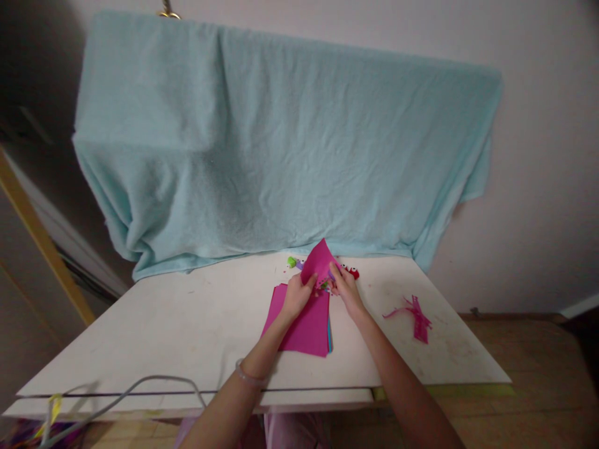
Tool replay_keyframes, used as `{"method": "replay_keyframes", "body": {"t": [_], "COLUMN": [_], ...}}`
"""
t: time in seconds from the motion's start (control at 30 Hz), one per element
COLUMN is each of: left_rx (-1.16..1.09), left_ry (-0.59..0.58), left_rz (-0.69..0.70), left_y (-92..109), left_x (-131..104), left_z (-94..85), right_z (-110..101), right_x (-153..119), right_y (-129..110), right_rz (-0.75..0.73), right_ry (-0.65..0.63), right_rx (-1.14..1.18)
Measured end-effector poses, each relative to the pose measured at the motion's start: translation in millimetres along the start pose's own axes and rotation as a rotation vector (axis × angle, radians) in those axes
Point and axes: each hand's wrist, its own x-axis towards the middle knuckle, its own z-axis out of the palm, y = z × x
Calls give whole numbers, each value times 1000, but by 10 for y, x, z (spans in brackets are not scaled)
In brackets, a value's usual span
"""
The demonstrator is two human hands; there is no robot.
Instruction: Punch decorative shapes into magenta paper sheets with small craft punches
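Grip, left hand (pixel 298 295): closed, thumb and fingers pinching one magenta rectangular paper sheet (pixel 319 259). Grip, right hand (pixel 347 288): drawn in around a small purple object (pixel 332 275), mostly hidden, kind not determinable; thumb against the sheet's right side.

Sheet: one, raised and tilted, above the far edge of the landmark, a neat stack of magenta paper (pixel 304 327). Lower edge marked with a row of small dots or holes; too small to tell.

Blue sheet edges (pixel 330 337): showing at the stack's right side.

Small green craft figure (pixel 292 262): beyond the stack. Small red craft figure with white eyes (pixel 354 273): beyond the stack, to the right, partly behind the right hand.

Magenta cut paper scraps, thin and tangled (pixel 420 321): well apart, right of the stack.

White flat-topped desk (pixel 187 318): beneath the stack. Pale blue draped cloth (pixel 299 143): behind the stack, at the desk's far side.

Condition risks, by judgement: sheet could crease or tear along the dotted edge if the hands pull against each other; the left forearm, low over the stack, could skew it by brushing it.
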Motion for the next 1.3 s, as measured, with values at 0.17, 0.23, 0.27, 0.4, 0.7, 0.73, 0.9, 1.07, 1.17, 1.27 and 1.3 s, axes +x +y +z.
{"method": "replay_keyframes", "body": {"t": [0.17,0.23,0.27,0.4,0.7,0.73,0.9,1.07,1.17,1.27,1.3], "left_rx": [6,-6,-11,-11,-48,-50,-71,-46,-42,-63,-73], "left_ry": [-4,-9,-11,-8,-31,-28,-14,-23,-3,23,39], "left_rz": [10,10,10,11,-42,-45,-53,-4,6,1,-5], "left_y": [6,4,3,14,85,86,61,11,0,3,5], "left_x": [0,0,0,-4,-26,-27,-32,-34,-29,-22,-20], "left_z": [-3,-3,-2,-2,17,22,41,50,43,36,34], "right_z": [-1,-3,-5,-16,-21,-22,-26,-7,17,30,29], "right_x": [8,19,28,62,14,10,26,17,-14,-37,-38], "right_y": [10,31,44,94,23,20,46,24,-38,-84,-87], "right_rz": [-4,-9,-11,-22,-74,-72,-37,15,10,-1,-3], "right_ry": [-1,10,20,42,73,79,92,105,73,48,49], "right_rx": [-2,-4,-4,-9,8,7,0,41,71,62,55]}}
